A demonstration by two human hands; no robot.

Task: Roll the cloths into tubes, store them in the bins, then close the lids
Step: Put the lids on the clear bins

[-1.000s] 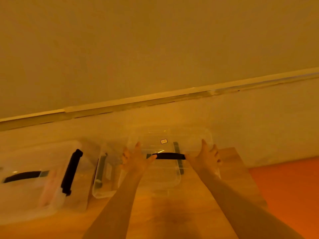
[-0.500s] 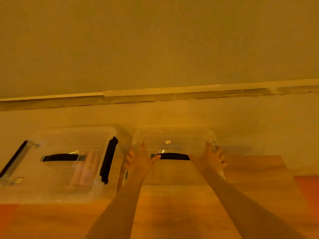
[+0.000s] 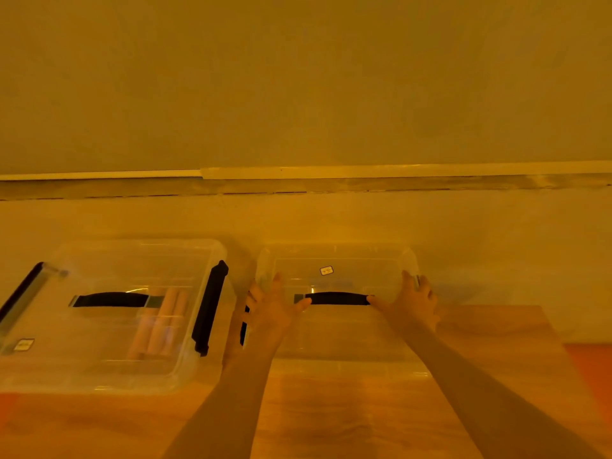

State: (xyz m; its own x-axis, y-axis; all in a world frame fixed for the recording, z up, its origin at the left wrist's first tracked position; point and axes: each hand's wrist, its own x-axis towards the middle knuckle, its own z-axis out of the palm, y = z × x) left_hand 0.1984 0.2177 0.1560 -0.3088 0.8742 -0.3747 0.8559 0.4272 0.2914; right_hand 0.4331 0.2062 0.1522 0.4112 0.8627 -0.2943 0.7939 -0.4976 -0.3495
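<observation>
Two clear plastic bins stand side by side on a wooden table [image 3: 331, 419]. The left bin [image 3: 109, 369] has its lid on, a black handle [image 3: 111, 299] on top and a black side latch [image 3: 210, 308]; several rolled cloths [image 3: 162, 323] show through the lid. On the right bin's lid [image 3: 334, 332], my left hand [image 3: 273, 309] and my right hand [image 3: 410, 301] press flat, fingers spread, either side of its black handle [image 3: 337, 298]. What lies inside the right bin cannot be made out.
A plain wall [image 3: 298, 77] with a pale ledge [image 3: 331, 172] rises just behind the bins. The table's right edge gives way to orange floor [image 3: 592, 366]. A small sticker [image 3: 326, 270] sits on the right lid.
The view has swung left and steadied, so the left bin with the rolls is now in full sight. Both hands stay pressed on the right lid, barely shifted.
</observation>
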